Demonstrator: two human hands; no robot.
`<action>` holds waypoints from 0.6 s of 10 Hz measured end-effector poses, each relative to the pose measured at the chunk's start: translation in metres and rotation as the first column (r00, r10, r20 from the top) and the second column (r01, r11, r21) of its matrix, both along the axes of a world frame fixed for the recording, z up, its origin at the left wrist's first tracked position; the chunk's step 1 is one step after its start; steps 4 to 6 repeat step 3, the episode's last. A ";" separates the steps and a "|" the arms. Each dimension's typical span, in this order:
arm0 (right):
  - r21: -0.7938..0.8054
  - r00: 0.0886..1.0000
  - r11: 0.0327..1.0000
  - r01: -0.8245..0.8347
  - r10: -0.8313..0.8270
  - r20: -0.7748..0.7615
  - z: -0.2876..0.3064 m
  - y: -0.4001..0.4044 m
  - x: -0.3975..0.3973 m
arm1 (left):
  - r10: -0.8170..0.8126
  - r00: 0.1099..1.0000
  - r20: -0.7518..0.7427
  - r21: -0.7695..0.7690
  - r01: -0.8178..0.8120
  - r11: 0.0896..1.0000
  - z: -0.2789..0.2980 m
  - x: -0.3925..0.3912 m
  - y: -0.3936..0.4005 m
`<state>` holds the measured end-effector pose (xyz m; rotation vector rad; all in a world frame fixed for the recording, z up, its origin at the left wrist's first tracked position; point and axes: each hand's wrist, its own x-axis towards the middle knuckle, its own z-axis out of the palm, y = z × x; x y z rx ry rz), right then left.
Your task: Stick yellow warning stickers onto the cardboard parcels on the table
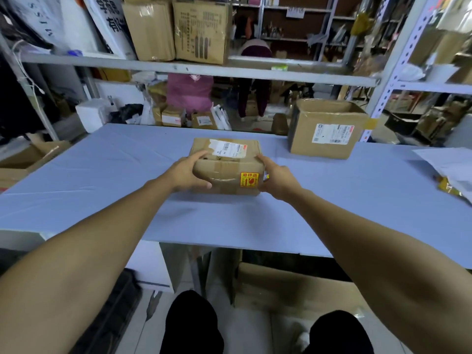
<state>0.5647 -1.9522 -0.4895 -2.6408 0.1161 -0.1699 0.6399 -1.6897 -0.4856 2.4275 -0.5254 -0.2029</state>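
Note:
A small taped cardboard parcel point(226, 162) rests on the pale blue table point(102, 180), in the middle. A yellow warning sticker point(249, 179) with red print is stuck on its near face, at the right. A white shipping label lies on its top. My left hand point(187, 172) grips the parcel's left side, thumb on the near face. My right hand point(277, 178) holds the right side; a small yellow scrap shows at its fingers. A larger open cardboard box point(324, 130) with a white label stands at the back right.
White papers and a yellow packet point(449, 172) lie at the table's right edge. Metal shelving with cartons point(178, 29) rises behind the table. People stand beyond the shelves. A cardboard box point(293, 287) sits on the floor under the table.

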 end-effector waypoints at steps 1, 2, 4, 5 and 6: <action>-0.047 0.999 0.999 -0.016 0.014 -0.052 0.012 0.004 -0.017 | 0.052 0.998 -0.028 0.022 -0.051 0.998 0.017 -0.026 -0.006; -0.071 0.997 0.997 -0.009 0.003 -0.075 0.021 0.004 -0.037 | 0.074 0.995 0.069 0.165 -0.084 0.983 0.027 -0.060 -0.015; -0.157 0.993 0.987 0.017 -0.034 -0.111 0.026 -0.002 -0.067 | 0.053 0.992 0.114 0.286 -0.084 0.955 0.031 -0.090 -0.020; -0.157 0.993 0.987 0.017 -0.034 -0.111 0.026 -0.002 -0.067 | 0.053 0.992 0.114 0.286 -0.084 0.955 0.031 -0.090 -0.020; -0.157 0.993 0.987 0.017 -0.034 -0.111 0.026 -0.002 -0.067 | 0.053 0.992 0.114 0.286 -0.084 0.955 0.031 -0.090 -0.020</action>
